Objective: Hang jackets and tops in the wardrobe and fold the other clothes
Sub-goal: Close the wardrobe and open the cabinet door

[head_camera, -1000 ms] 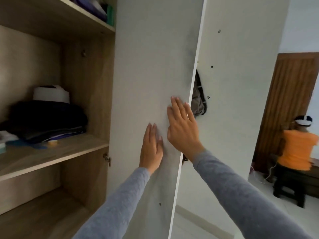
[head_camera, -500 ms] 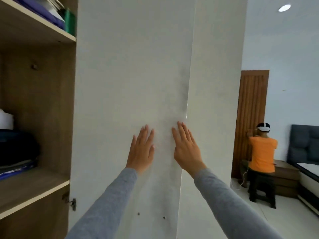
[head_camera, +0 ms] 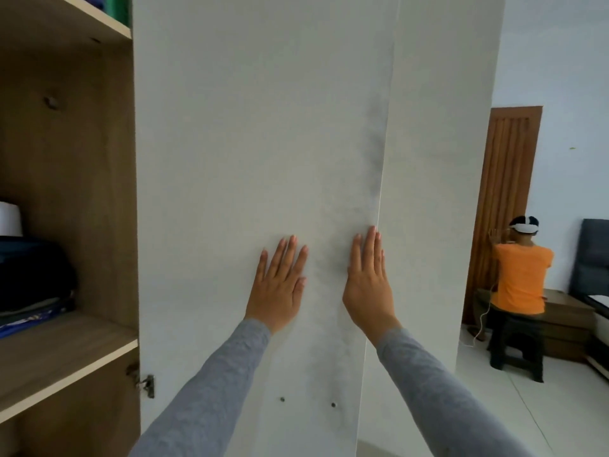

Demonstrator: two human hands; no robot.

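A white wardrobe door (head_camera: 250, 143) fills the middle of the view and meets the neighbouring white door (head_camera: 435, 159) along a thin seam. My left hand (head_camera: 280, 285) lies flat on the door with fingers straight and spread. My right hand (head_camera: 367, 282) presses flat beside it, fingertips at the seam. To the left an open wooden compartment shows a stack of dark folded clothes (head_camera: 33, 275) on a shelf (head_camera: 66, 364). Whatever hangs behind the white doors is hidden.
A white round object (head_camera: 10, 219) sits on top of the dark stack. Blue and green items (head_camera: 113, 8) lie on the upper shelf. At the right a person in an orange shirt (head_camera: 520, 278) sits on a stool before a wooden door (head_camera: 507, 192); a dark bed (head_camera: 593, 278) stands beyond.
The white door has swung shut; the gap with a dark garment showing a second ago is gone. Both hands stayed on the door, the right sliding to the seam.
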